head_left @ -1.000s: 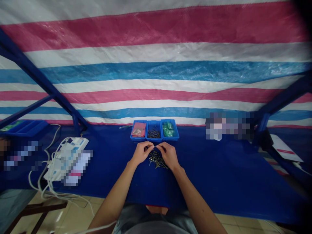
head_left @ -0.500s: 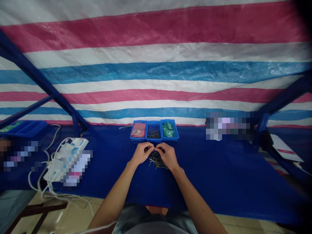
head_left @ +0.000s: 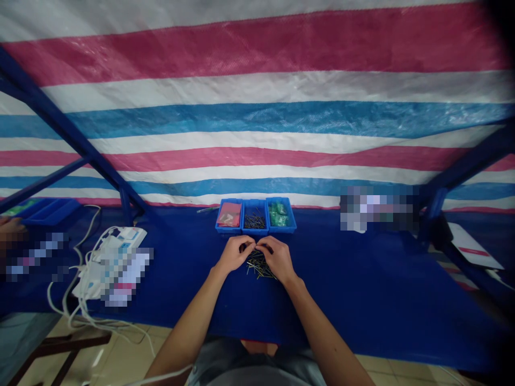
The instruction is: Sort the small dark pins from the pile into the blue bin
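My left hand (head_left: 235,253) and my right hand (head_left: 277,254) meet fingertip to fingertip over the blue table, just in front of three small bins. Both are closed in a pinch; whatever sits between the fingertips is too small to make out. Under and between them lies a loose pile of thin metal screws or nails (head_left: 259,266), partly covered by the right hand. Similar dark pieces fill the middle blue bin (head_left: 255,231). The left blue bin (head_left: 228,231) contains something pink and flat, and the right blue bin (head_left: 281,230) has green plastic-looking pieces.
White power strips with tangled cables (head_left: 89,276) lie on the left. Another blue tray (head_left: 50,213) stands far left, where a co-worker's hand (head_left: 11,231) shows. Blue frame bars (head_left: 76,136) slope at both sides. A striped sheet (head_left: 257,123) hangs behind the table.
My two hands hold nearly the same pinched pose over the pile. At the far left, the co-worker's hand has come further into view beside the tray.
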A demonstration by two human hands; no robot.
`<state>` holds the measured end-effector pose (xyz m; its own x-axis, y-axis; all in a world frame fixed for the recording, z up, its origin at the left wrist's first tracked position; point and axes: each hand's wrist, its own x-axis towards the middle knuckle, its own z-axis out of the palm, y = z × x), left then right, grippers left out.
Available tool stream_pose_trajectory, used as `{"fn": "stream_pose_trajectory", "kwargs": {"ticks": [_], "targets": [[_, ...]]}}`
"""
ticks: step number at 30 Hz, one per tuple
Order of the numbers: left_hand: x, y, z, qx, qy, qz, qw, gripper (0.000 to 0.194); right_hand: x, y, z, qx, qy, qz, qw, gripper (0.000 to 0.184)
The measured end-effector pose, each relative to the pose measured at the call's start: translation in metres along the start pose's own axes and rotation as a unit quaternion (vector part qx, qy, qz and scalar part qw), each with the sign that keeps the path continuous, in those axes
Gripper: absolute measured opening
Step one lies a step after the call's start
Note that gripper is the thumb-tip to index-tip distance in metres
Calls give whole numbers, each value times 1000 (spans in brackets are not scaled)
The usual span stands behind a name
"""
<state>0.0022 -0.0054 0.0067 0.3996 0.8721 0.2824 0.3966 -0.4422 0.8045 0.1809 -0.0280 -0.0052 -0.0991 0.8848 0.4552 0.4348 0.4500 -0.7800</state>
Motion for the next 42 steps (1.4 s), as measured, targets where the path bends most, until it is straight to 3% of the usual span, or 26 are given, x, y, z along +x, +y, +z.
{"fn": "stream_pose_trajectory", "kwargs": {"ticks": [13, 42], "targets": [[0, 1, 0, -8, 13, -4, 1000, 25, 1, 3, -2, -9, 3, -19, 1000, 17], [1, 4, -1, -1, 15, -1, 1000, 30, 1, -4, -6, -135, -7, -2, 991, 34]]}}
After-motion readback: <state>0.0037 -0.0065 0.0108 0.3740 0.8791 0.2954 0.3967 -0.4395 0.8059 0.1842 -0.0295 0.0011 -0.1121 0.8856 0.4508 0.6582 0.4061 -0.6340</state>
